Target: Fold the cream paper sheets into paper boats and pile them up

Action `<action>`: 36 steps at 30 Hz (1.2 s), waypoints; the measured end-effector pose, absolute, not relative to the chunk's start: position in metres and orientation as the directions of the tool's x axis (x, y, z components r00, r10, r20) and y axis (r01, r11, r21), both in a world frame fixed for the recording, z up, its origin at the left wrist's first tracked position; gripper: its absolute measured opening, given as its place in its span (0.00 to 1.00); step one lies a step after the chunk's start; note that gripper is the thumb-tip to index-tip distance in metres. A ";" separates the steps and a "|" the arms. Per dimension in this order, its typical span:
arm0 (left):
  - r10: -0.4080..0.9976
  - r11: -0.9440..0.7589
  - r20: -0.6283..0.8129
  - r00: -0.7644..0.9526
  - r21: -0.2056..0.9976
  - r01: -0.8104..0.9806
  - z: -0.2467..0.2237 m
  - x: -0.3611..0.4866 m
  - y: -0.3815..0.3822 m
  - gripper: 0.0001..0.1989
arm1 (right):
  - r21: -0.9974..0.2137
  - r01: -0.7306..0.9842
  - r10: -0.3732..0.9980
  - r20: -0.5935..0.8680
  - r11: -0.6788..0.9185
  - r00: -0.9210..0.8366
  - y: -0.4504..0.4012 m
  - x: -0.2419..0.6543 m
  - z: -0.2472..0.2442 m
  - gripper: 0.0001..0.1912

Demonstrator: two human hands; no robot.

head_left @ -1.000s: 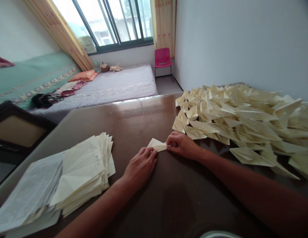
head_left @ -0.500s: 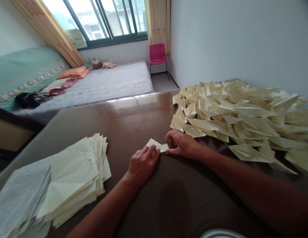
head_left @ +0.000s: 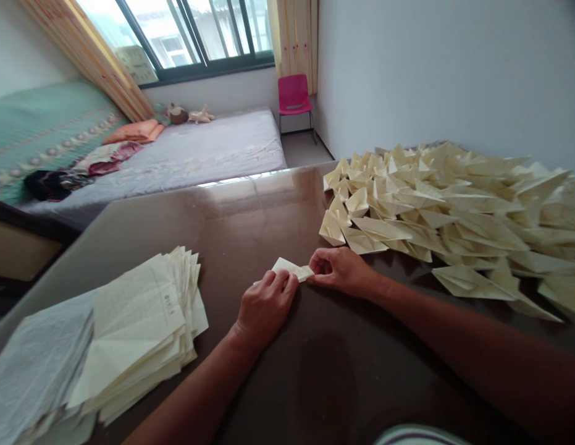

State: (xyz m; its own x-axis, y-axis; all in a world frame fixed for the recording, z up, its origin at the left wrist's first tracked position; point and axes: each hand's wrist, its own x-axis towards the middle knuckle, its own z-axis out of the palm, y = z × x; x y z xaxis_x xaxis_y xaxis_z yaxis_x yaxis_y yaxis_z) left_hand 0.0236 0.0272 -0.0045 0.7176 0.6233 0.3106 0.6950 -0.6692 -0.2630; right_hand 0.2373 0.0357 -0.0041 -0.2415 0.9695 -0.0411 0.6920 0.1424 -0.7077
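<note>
A small folded piece of cream paper (head_left: 289, 267) lies between my hands at the middle of the brown table (head_left: 250, 228). My left hand (head_left: 267, 304) is closed over its near left side, fingers pressed together on the paper. On its right, my right hand (head_left: 340, 270) pinches the narrow end between thumb and forefinger. A stack of creased cream sheets (head_left: 134, 315) is at the left, partly over greyish sheets (head_left: 41, 358). Behind my right hand, a large heap of folded paper boats (head_left: 435, 204) spreads across the right side.
A round rim (head_left: 417, 436) shows at the bottom edge of the view. Past the table stand a bed (head_left: 222, 142) with pillows and soft toys, a pink chair (head_left: 294, 96) and a window. A white wall rises at the right.
The fingers of my right hand have closed in on the right end of the folded paper. My left hand has hardly moved. The view has shifted slightly.
</note>
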 end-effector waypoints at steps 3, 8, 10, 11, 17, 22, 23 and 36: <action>0.631 -0.675 0.313 0.709 -0.227 0.702 -0.005 0.023 0.029 0.07 | -0.686 0.694 0.964 0.041 0.218 -0.262 0.034 0.236 -0.005 0.06; 0.669 -0.667 0.277 0.690 -0.185 0.722 -0.006 0.023 0.030 0.07 | -0.559 0.721 0.903 0.136 0.410 -0.408 0.030 0.237 -0.004 0.08; 0.684 -0.661 0.263 0.681 -0.172 0.730 -0.007 0.023 0.030 0.07 | -0.542 0.717 0.889 0.143 0.438 -0.435 0.030 0.238 -0.004 0.09; 0.691 -0.659 0.257 0.675 -0.160 0.735 -0.008 0.023 0.031 0.08 | -0.539 0.712 0.883 0.149 0.450 -0.445 0.030 0.238 -0.005 0.09; 0.738 -0.655 0.185 0.649 -0.033 0.754 -0.006 0.023 0.037 0.15 | -0.539 0.675 0.853 0.189 0.504 -0.486 0.032 0.237 -0.005 0.09; 0.767 -0.636 0.132 0.628 0.030 0.771 -0.001 0.026 0.040 0.14 | -0.558 0.701 0.885 0.153 0.444 -0.439 0.033 0.235 -0.006 0.12; 0.768 -0.633 0.145 0.624 0.029 0.773 -0.001 0.027 0.040 0.14 | -0.558 0.717 0.901 0.151 0.417 -0.406 0.033 0.234 -0.006 0.12; 0.682 -0.720 0.231 0.694 0.047 0.692 -0.010 0.023 0.054 0.17 | -0.462 0.842 0.959 0.173 0.279 -0.223 0.030 0.219 -0.013 0.06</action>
State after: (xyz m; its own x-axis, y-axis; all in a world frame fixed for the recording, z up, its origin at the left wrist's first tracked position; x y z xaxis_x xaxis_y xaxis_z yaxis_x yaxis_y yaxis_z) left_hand 0.0230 0.0544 -0.0099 0.6938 0.6822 0.2308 0.6923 -0.7201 0.0475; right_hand 0.2194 0.0295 -0.0129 -0.2232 0.9592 0.1733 0.8416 0.2794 -0.4622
